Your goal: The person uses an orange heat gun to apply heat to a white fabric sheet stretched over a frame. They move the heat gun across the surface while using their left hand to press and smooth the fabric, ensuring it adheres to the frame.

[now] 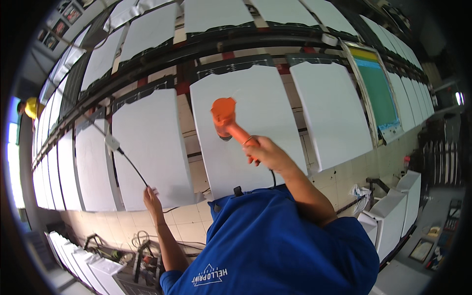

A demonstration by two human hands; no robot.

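Observation:
My right hand point(269, 153) is wrapped round the handle of an orange heat gun point(224, 111). The gun hangs over a white sheet point(241, 167) laid on a dark printing board, its dark nozzle tilted down toward the sheet. A black power cord point(133, 167) runs through the closed fingers of my left hand point(151, 199), out to the left. Its far end joins a white socket block point(112, 142) on a hanging cable, above the neighbouring white sheet point(150, 142). Something small and pale shows beside my left fingers, too small to name.
A screen frame with green mesh point(376, 91) leans over the row on the right. Dark rails point(216, 48) separate the two rows of sheet-covered boards. Cables lie on the tiled floor point(189, 226) by my left arm. Someone's yellow headwear point(33, 107) shows at far left.

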